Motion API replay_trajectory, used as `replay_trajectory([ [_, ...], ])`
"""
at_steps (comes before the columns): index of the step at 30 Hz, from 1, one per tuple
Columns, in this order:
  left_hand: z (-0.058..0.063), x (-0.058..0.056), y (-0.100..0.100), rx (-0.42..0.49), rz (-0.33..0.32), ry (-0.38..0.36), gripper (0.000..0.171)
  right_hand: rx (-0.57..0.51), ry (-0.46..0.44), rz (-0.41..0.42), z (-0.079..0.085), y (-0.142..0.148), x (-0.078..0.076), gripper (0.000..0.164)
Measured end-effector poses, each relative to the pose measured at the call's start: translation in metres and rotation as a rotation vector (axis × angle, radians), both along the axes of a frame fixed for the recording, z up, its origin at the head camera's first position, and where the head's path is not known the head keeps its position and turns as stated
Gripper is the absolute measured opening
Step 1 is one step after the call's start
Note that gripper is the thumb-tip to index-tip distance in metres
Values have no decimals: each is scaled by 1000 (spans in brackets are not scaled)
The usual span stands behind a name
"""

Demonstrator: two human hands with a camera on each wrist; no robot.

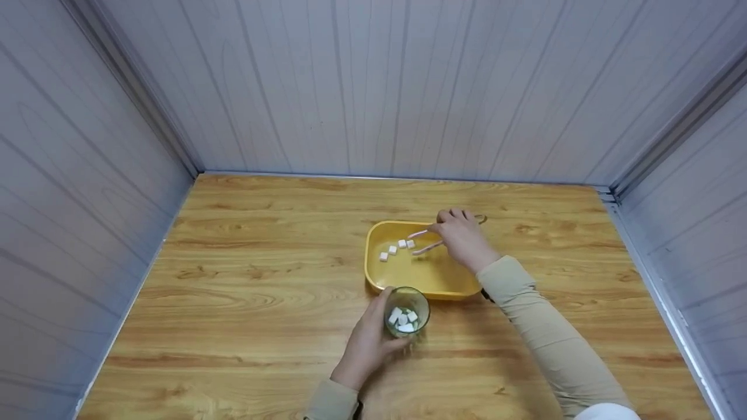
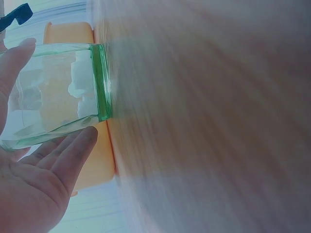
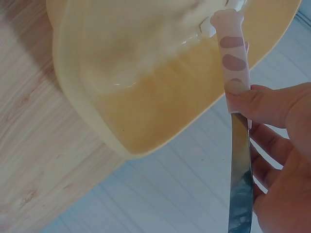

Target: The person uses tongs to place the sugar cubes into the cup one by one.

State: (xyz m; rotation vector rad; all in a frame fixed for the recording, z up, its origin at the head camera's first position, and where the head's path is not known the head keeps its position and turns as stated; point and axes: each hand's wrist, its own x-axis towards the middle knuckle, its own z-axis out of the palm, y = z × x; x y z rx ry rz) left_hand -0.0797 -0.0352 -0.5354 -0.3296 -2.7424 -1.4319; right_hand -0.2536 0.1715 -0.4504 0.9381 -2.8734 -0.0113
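My left hand (image 1: 366, 344) holds a greenish clear glass (image 1: 421, 326), thumb on one side and fingers on the other. Several white cubes (image 1: 402, 319) lie at the bottom of the glass, which in the left wrist view has a thick green base (image 2: 101, 82) at the table surface. Between thumb and fingers, my right hand (image 1: 464, 240) grips metal tongs (image 3: 240, 170) with pale pink, spotted tips. Those tips are spread apart over a yellow plastic basin (image 1: 420, 280), beside several loose white cubes (image 1: 392, 250) inside it. Whether the tips touch a cube, I cannot tell.
Under everything is a wood-grain table (image 1: 251, 303). Pale panelled walls (image 1: 373, 87) stand behind it and along both sides. The glass is just in front of the basin's near rim.
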Motion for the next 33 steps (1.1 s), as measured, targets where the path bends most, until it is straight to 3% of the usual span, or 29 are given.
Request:
replay_trajectory([
  [12,0,1,-1,-2,-5,14,99,26,34,-3,-9,-4,-5,34],
  [26,1,0,1,11,3,-33,100,38,38,8,-15,-5,-7,30],
  [33,0,0,-1,2,-6,15,99,44,38,6,-16,-5,-5,29],
])
